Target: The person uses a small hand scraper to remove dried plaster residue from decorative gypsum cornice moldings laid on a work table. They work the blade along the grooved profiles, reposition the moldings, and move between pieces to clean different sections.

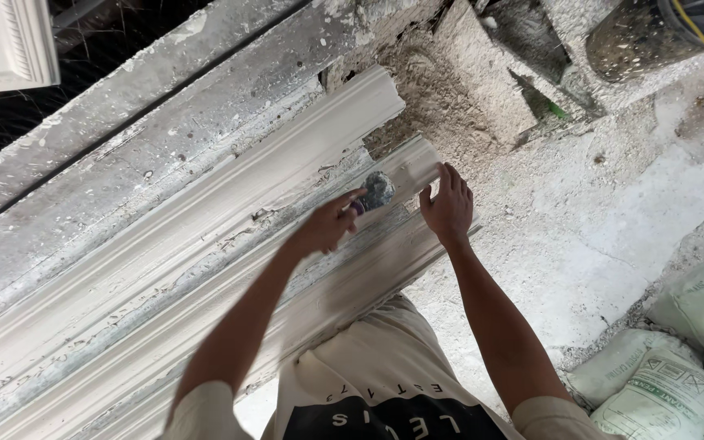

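the left hand (323, 228) is pinched shut on a small grey-crusted brush (376, 191), fingers closed round its short handle, the clotted head pointing toward one o'clock and resting in the hollow of the long white moulding (205, 244). the right hand (447, 208) lies just beside it at three o'clock, fingers together and flat on the end of the moulding, empty, pressing the piece steady. the moulding runs from seven o'clock up to one o'clock across a plaster-caked bench (107, 155), with a second moulding (327, 122) lying alongside it toward eleven o'clock.

by the look of it the step in hand is working the groove near the moulding's far end with the brush, at the very tip of the run. the next stroke would call for the brush to stay seated in the hollow and follow its line, with the right hand bearing down so the end does not shift. pale sacks (662, 383) sit on the floor at four o'clock.
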Available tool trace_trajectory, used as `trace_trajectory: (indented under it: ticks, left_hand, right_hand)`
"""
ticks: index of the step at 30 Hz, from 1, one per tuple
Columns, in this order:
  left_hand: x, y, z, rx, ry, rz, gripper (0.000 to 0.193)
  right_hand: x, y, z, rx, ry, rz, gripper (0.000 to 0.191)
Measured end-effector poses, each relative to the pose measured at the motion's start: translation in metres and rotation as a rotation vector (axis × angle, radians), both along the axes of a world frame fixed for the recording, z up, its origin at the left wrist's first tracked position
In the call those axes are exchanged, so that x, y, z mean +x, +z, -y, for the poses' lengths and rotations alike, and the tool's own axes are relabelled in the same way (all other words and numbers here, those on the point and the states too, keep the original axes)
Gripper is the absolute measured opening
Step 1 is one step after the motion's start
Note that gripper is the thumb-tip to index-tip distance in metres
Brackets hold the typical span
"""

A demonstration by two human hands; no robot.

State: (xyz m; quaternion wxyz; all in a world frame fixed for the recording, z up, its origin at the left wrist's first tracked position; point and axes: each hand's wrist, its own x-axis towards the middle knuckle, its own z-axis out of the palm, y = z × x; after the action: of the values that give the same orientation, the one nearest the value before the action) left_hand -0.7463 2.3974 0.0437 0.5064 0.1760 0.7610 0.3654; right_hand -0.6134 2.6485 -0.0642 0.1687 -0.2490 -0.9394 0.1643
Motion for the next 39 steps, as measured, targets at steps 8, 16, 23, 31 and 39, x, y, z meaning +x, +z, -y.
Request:
trace_trajectory:
  ticks: [8, 16, 23, 31, 39]
  left_hand:
    - [0.136, -0.046, 0.052, 0.426, 0.485, -0.248, 0.037]
    - [0.184, -0.037, 0.050, 0.536, 0.256, -0.763, 0.042]
    - [0.147, -0.065, 0.014, 0.396, 0.348, -0.894, 0.031]
    - [0.064, -0.108, -0.087, -0.109, 0.333, -1.187, 0.051]
    - [0.064, -0.097, -0.109, -0.307, 0.288, -1.255, 0.051]
  right_hand:
    - [0.027, -0.009, 0.050, -0.081, 0.138, -0.083, 0.039]
    - [0.107, 0.027, 0.173, -1.498, 0.120, -0.239, 0.041]
    - [0.128, 0.056, 0.028, -1.525, 0.020, -0.002, 0.043]
    - [0.125, 0.028, -0.155, -0.817, 0.250, 0.208, 0.040]
    - [0.051, -0.009, -0.161, -0.546, 0.509, 0.211, 0.034]
